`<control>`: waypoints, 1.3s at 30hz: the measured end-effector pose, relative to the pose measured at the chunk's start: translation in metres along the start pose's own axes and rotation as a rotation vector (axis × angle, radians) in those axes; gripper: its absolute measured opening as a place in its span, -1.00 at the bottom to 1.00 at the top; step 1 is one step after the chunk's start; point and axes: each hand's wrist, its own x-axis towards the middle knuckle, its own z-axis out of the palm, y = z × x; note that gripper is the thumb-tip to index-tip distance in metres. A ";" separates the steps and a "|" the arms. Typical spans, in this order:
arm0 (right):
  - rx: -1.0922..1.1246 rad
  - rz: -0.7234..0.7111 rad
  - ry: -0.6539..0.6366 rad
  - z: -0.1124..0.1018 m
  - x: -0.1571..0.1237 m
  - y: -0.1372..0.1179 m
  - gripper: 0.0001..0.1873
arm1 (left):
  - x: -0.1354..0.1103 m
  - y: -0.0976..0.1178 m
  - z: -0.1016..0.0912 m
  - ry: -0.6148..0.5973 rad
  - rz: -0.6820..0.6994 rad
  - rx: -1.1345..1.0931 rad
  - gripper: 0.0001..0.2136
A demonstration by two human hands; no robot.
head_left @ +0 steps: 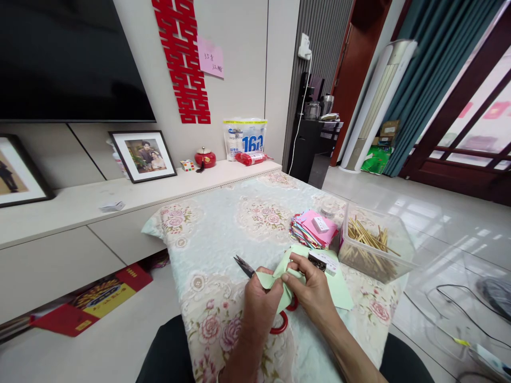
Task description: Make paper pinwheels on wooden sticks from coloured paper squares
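Note:
Both hands meet over a table covered with a floral cloth (215, 239). My left hand (259, 303) is closed, with its thumb on a folded piece of light green paper (268, 279). My right hand (315, 292) pinches the same paper from the right with thumb and fingers. Scissors with red handles (282, 323) lie under the hands, their dark blades (244, 265) sticking out to the upper left. I cannot tell whether either hand grips them. A larger light green sheet (341, 290) lies beneath my right hand.
A stack of coloured paper squares (309, 230) with a small white box on top sits behind the hands. Next to it stands a clear plastic box of wooden sticks (373, 244). A small black-and-white object (324, 260) lies on the sheet. A low cabinet (59, 213) with photo frames runs along the left.

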 end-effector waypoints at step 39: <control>0.133 0.025 -0.257 -0.028 0.001 -0.024 -0.48 | 0.000 0.003 -0.006 -0.336 -0.184 -0.474 -0.71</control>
